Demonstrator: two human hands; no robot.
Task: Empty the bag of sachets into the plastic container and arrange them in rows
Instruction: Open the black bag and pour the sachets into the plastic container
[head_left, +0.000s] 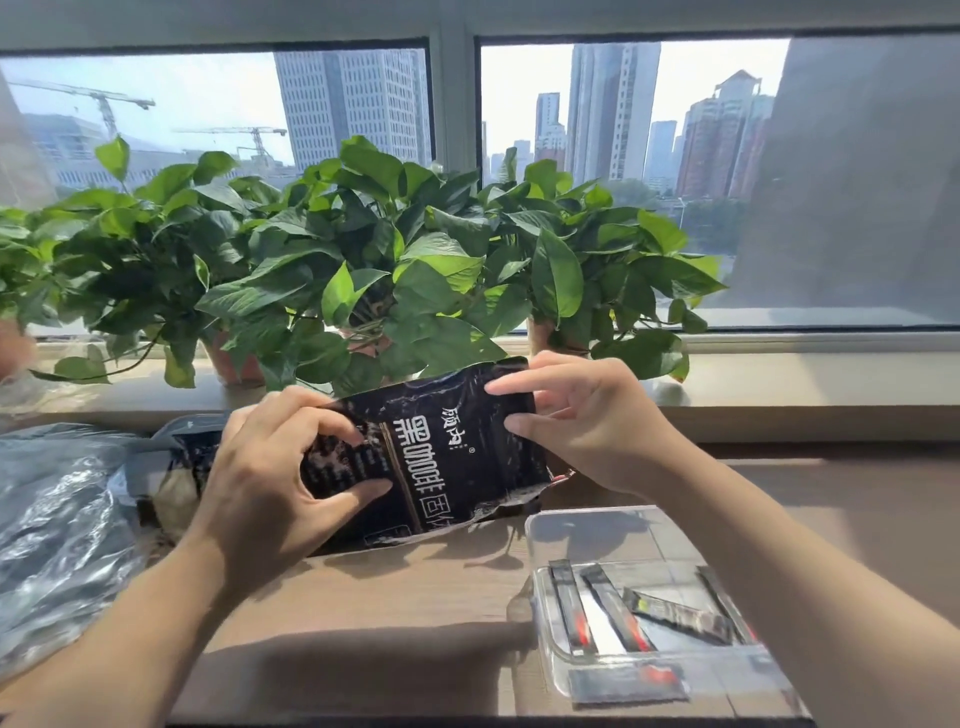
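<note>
While both hands hold bag (441, 452), sachets (623, 613) loose in container (540, 525)

Bright daylight is pouring through the windows (623, 182) — arms are casting hard shadows across the bench (389, 597), and edges are bending, softly blurring.

Wide double window (623, 171) behind, grey centre mullion (453, 104). Outside: sunlit high-rises, two tower cranes (98, 101), hazy sky. Row of leafy potted plants (363, 249) along pale sill (805, 374). Brown wooden desk (395, 597) in front, sunlight and hard shadows across it. Crumpled clear plastic (52, 519) at left.
</note>
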